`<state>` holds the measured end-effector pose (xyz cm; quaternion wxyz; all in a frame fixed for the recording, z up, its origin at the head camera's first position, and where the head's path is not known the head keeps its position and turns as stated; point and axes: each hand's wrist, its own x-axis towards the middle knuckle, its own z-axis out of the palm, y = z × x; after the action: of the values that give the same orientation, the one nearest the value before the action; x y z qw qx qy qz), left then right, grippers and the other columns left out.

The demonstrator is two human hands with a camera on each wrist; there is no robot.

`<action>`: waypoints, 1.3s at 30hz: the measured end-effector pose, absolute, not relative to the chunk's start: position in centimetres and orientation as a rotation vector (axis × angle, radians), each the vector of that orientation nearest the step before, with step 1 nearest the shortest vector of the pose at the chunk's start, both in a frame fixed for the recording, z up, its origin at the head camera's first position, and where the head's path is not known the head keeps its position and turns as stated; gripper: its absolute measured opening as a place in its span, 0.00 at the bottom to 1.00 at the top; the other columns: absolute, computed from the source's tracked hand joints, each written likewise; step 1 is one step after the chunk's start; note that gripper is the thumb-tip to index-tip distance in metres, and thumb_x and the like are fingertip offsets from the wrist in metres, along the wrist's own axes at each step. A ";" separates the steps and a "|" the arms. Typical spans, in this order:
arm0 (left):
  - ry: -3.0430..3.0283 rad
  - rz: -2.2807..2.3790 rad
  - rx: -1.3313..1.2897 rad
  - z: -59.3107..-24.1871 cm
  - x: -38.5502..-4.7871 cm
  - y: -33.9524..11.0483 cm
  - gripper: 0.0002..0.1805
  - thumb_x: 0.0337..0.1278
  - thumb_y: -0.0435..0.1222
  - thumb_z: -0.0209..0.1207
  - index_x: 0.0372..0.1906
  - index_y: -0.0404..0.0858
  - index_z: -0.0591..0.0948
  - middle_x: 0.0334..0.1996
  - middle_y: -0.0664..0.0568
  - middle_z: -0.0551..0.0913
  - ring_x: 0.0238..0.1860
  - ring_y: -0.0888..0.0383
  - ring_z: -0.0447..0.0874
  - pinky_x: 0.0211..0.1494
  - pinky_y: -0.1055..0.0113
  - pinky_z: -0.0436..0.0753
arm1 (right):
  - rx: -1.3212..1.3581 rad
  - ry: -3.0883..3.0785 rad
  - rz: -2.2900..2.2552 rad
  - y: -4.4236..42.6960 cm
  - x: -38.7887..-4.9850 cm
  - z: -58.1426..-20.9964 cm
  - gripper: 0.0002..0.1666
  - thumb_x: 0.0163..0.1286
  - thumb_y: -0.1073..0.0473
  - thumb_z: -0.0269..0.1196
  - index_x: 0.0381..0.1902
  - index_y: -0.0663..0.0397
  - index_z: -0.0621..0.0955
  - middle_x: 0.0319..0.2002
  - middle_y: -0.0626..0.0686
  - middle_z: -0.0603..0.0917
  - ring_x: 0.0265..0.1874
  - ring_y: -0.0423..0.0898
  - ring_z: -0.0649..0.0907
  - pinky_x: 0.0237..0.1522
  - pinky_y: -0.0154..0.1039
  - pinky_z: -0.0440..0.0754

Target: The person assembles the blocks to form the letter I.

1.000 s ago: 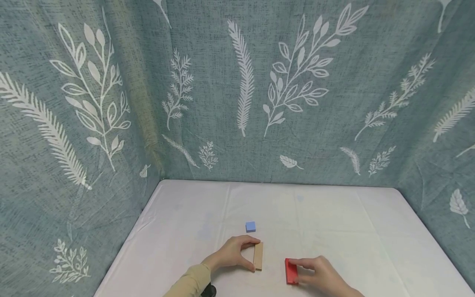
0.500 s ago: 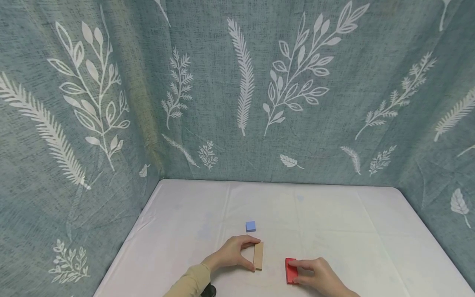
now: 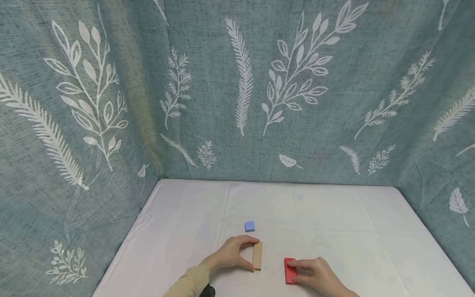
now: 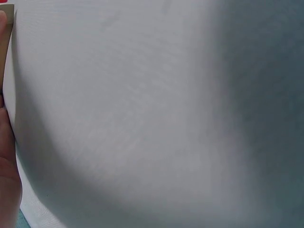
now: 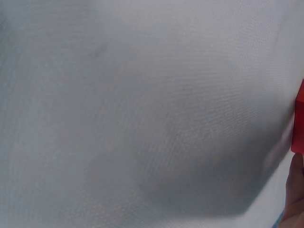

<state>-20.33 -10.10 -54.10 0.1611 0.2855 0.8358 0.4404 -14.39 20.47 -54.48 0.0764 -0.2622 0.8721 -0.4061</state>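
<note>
In the head view a tan wooden block point(image 3: 257, 255) lies lengthwise near the middle front of the table. My left hand point(image 3: 233, 252) grips it by its two ends, thumb at the near end and a finger at the far end. To its right, my right hand point(image 3: 318, 274) holds a red block point(image 3: 290, 271) between thumb and fingers. Beyond the left hand a small blue block point(image 3: 250, 226) lies by itself. The left wrist view catches the wooden block point(image 4: 6, 47) at its left edge; the right wrist view has part of the red block point(image 5: 299, 124) at its right edge.
A white cloth covers the table point(image 3: 334, 222). Blue-green curtains point(image 3: 215, 82) with white leaf patterns stand behind it and at both sides. A black object point(image 3: 208, 291) shows beside the left sleeve at the bottom edge.
The fingers of my right hand have shifted slightly on the red block. The left hand keeps its hold on the wooden block, and the blocks stay in place; the head view has moved a little.
</note>
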 end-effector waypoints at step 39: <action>2.397 1.285 0.851 -51.2 -21.2 -9.5 0.40 0.38 0.37 0.74 0.62 0.31 0.73 0.61 0.42 0.76 0.63 0.47 0.74 0.65 0.69 0.76 | -0.801 2.637 -1.191 20.2 -14.5 -54.2 0.21 0.59 0.50 0.68 0.48 0.53 0.85 0.46 0.53 0.87 0.50 0.40 0.83 0.47 0.29 0.84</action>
<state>-21.20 -9.55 -51.17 0.1453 0.2955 0.8323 0.4460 -14.53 20.22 -54.19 0.0695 -0.2662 0.8762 -0.3958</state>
